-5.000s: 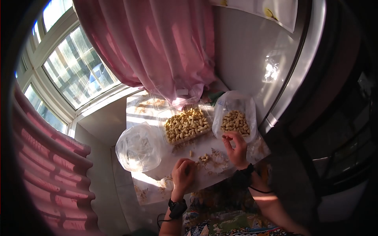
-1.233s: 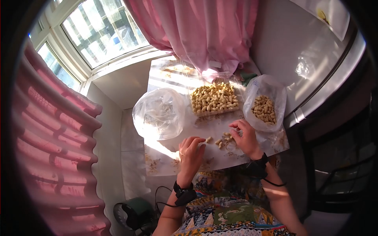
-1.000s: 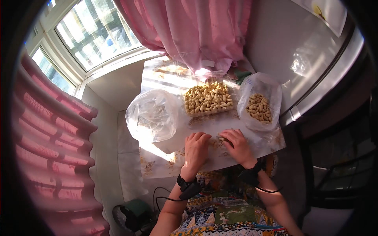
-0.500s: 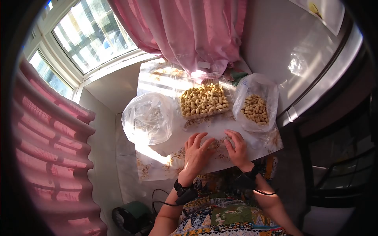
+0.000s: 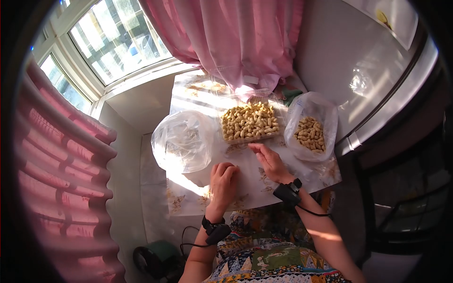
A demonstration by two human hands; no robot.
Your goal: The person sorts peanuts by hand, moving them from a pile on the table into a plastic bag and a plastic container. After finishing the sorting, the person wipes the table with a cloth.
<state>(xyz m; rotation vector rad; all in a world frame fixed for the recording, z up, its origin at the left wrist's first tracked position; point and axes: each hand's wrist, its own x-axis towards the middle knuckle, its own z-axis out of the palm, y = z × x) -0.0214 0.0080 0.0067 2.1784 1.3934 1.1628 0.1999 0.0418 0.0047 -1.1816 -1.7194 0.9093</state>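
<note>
My left hand [image 5: 223,185] is over the front of the table, its fingers curled together. Whatever lies in them, if anything, is hidden. My right hand [image 5: 270,163] reaches toward the front of a clear plastic box [image 5: 252,139], fingers stretched out and held close, with nothing visible in them. Unshelled peanuts [image 5: 250,120] fill that box. On its right, a white plastic bag [image 5: 293,123] stands open with more peanuts [image 5: 310,134] inside. Left of the box sits another translucent plastic bag [image 5: 181,141], whose contents I cannot make out clearly.
A patterned cloth covers the table [image 5: 252,188]. Behind it hangs a pink curtain [image 5: 236,42], with a dark green cloth [image 5: 291,95] at the back. A window [image 5: 120,40] lies to the left. Black devices with cables, including one wrist device [image 5: 287,193], are strapped to both wrists.
My hands have moved apart. The left has shifted slightly left and its fingers have curled in; the right has moved up and left toward the box of peanuts. The view has shifted slightly.
</note>
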